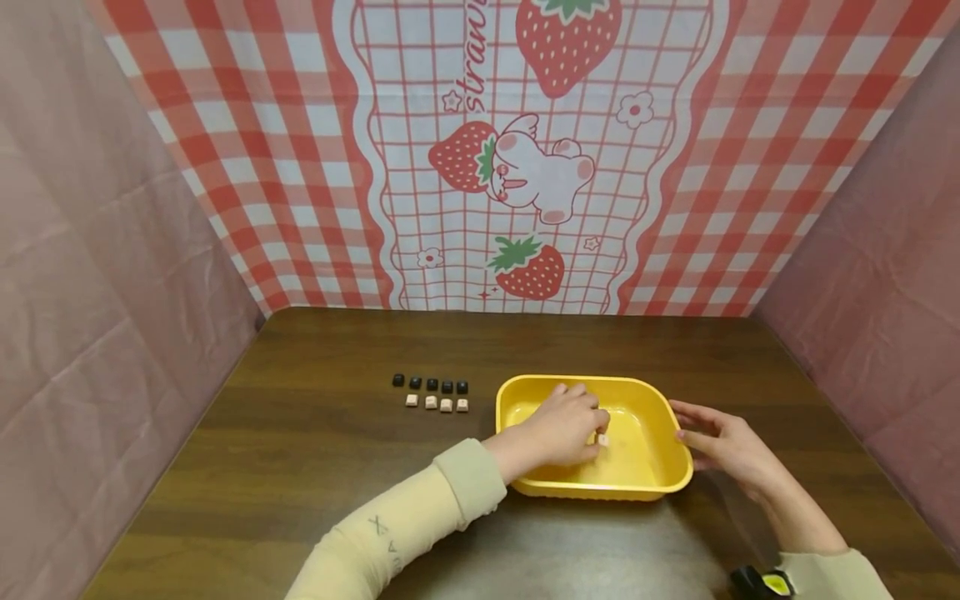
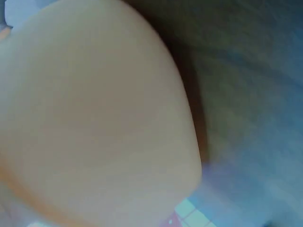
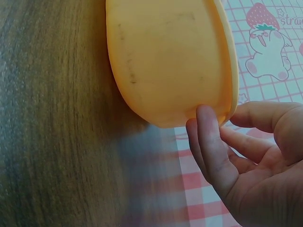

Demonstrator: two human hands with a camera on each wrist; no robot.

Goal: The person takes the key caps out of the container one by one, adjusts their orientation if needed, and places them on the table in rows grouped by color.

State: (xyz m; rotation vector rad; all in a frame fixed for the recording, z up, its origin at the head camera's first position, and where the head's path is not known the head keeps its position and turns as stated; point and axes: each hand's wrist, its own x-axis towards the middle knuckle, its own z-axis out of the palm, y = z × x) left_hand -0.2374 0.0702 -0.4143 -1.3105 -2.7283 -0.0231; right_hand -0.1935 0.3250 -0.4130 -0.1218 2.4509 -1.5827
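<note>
Inside the yellow plastic tub [image 1: 592, 490], my left hand [image 1: 564, 427] pinches a small white keycap [image 1: 603, 440] between bent fingertips and thumb. The left wrist view is mostly filled by a blurred pale shape, so it does not show the keycap. My right hand [image 1: 738, 450] grips the tub's right end; in the right wrist view its fingers [image 3: 210, 137] lie against the tub [image 3: 161, 61] close to the rim. To the left of the tub lie a row of black keycaps [image 1: 432, 384] and, nearer me, a row of white keycaps [image 1: 431, 402].
The brown wooden table [image 1: 330, 483] carries the tub and keycaps. A red-and-white strawberry cloth [image 1: 480, 233] hangs behind it, and pink fabric [image 1: 112, 275] covers the sides. A black device with a yellow-green face [image 1: 776, 582] sits at my right wrist.
</note>
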